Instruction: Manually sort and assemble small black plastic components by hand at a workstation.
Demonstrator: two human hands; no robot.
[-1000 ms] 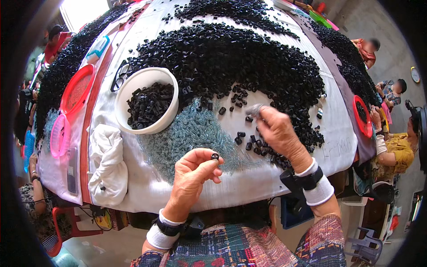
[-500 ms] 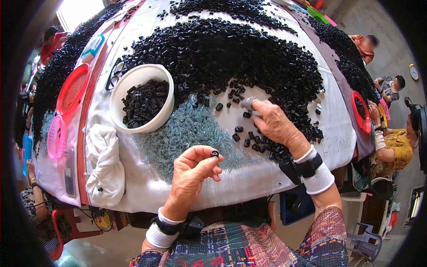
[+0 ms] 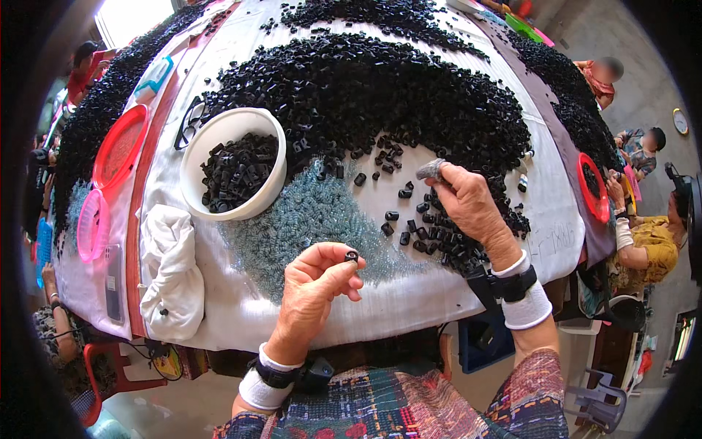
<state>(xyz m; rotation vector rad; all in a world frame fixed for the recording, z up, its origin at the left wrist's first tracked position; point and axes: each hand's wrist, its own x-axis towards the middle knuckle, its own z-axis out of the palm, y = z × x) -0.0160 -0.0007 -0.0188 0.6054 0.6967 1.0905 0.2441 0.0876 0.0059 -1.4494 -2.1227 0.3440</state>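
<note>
Between the thumb and forefinger of my left hand [image 3: 311, 289] is a small black plastic part [image 3: 352, 257], its round opening facing up. That hand is just over the near edge of the pale blue-grey springs [image 3: 292, 216]. My right hand [image 3: 468, 201] hovers to the right above loose black parts [image 3: 431, 233], its fingers drawn together. Grey cloth [image 3: 431, 170] covers a fingertip there, and whatever those fingers may hold is hidden. A big heap of black parts [image 3: 365, 80] spreads beyond both hands.
A white bowl [image 3: 191, 179] with black parts stands left of the springs, beside eyeglasses [image 3: 191, 121]. Nearer lie a white cloth [image 3: 172, 271] and a phone [image 3: 113, 282]. Red baskets [image 3: 110, 183] and a pink one [image 3: 93, 225] line the left. Several people sit around the tables.
My right hand has shifted to the right, away from the small black parts at the middle. My left hand stays nearly still with its black part.
</note>
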